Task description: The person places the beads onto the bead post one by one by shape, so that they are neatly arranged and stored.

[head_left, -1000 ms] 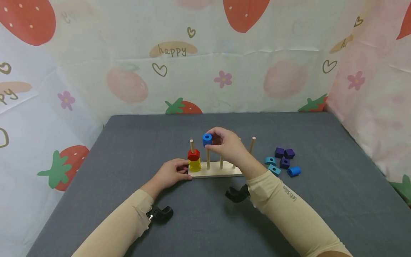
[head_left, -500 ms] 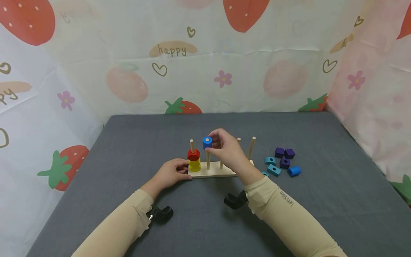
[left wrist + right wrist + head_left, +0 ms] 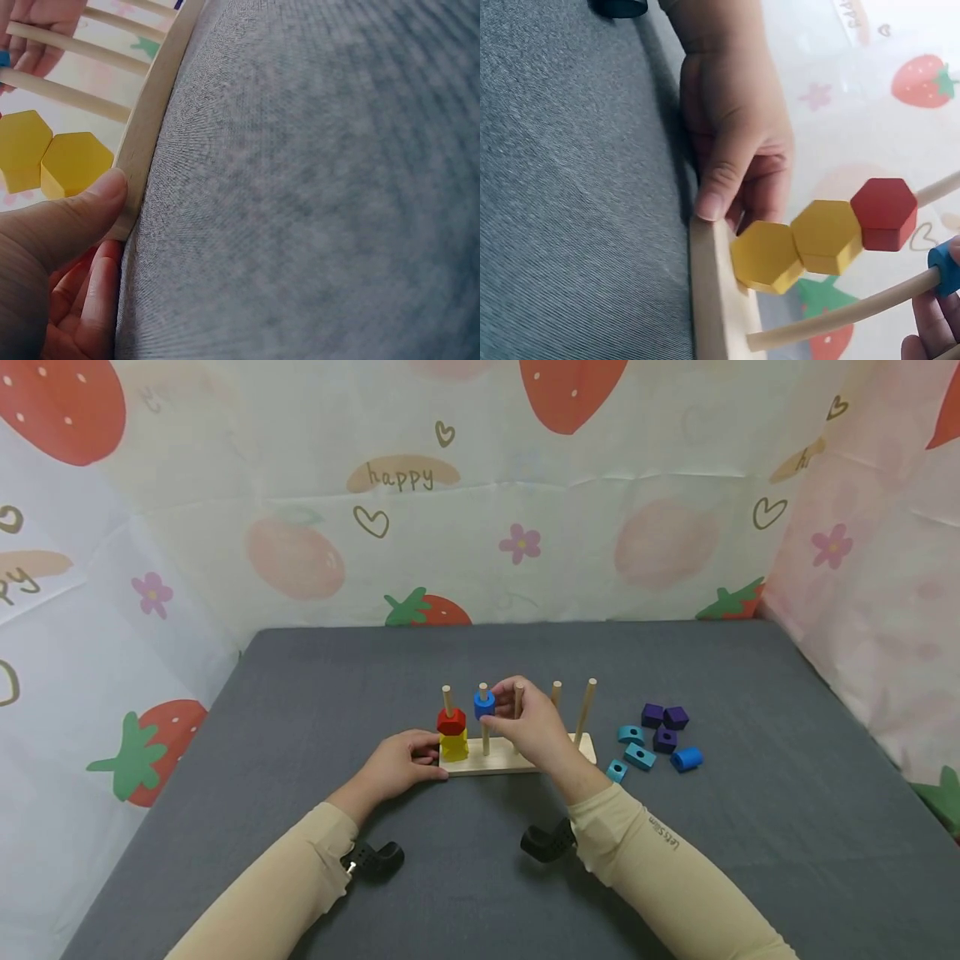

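A wooden peg board (image 3: 491, 765) with several upright pegs stands on the table. My left hand (image 3: 399, 767) grips its left end, the thumb (image 3: 109, 187) on the front edge. Two yellow hexagonal blocks (image 3: 771, 256) with a red hexagonal block (image 3: 885, 214) above them sit on the leftmost peg. My right hand (image 3: 531, 728) pinches a blue cylinder bead (image 3: 484, 706) between thumb and fingers. The second peg's tip pokes out through the bead, which is partway down, above the base. Part of the third peg is in front of my right fingers.
Right of the board lie loose purple blocks (image 3: 664, 741), teal blocks (image 3: 640, 757) with holes and another blue cylinder (image 3: 686, 760). A printed cloth (image 3: 570, 568) hangs behind the grey table (image 3: 360, 677). Each wrist carries a black camera mount (image 3: 546, 842).
My right hand has lowered the blue bead from above the second peg's tip to partway down the peg. The left hand stays on the board's end.
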Available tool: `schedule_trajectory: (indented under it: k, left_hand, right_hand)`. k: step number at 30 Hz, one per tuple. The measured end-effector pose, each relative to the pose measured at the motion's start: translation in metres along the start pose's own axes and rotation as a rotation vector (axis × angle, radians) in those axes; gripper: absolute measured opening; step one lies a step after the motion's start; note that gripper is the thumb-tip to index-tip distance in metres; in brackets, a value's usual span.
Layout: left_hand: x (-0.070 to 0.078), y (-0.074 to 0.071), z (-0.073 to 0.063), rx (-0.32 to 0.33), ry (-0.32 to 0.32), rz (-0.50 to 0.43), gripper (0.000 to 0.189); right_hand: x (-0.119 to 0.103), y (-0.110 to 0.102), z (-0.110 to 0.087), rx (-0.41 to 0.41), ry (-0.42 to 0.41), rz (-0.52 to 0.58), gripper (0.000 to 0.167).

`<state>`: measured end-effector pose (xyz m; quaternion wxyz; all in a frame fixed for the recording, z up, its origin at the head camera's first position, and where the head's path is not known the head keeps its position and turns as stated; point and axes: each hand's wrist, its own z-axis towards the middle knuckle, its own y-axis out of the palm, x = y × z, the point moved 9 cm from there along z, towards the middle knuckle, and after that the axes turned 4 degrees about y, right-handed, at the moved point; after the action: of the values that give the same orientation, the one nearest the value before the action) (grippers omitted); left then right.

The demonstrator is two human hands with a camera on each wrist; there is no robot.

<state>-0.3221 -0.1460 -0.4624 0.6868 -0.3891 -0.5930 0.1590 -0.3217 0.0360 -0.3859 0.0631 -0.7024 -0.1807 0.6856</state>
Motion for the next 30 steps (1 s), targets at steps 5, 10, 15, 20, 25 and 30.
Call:
schedule_trajectory:
  k: [5,10,15,20,25,30]
  left_hand:
    - [0.001,0.000,-0.001,0.001,0.000,-0.003,0.055]
    - [0.001,-0.001,-0.001,0.003,0.001,-0.008,0.055]
    - [0.002,0.000,-0.001,0.003,0.010,-0.016,0.055]
    - [0.000,0.001,-0.001,0.001,0.010,-0.027,0.055]
    - [0.000,0.000,-0.001,0.006,0.015,-0.021,0.055]
    - [0.000,0.000,-0.001,0.002,0.016,-0.018,0.056]
  right_hand:
    - [0.016,0.006,0.001,0.007,0.042,0.055,0.030]
    - [0.029,0.010,0.001,0.020,0.067,0.083,0.028]
    - [0.038,0.014,0.000,0.014,0.091,0.113,0.027]
    - [0.052,0.019,0.001,0.023,0.113,0.105,0.027]
    - [0.055,0.020,0.002,0.030,0.104,0.091,0.028]
    - [0.054,0.020,0.002,0.034,0.097,0.054,0.027]
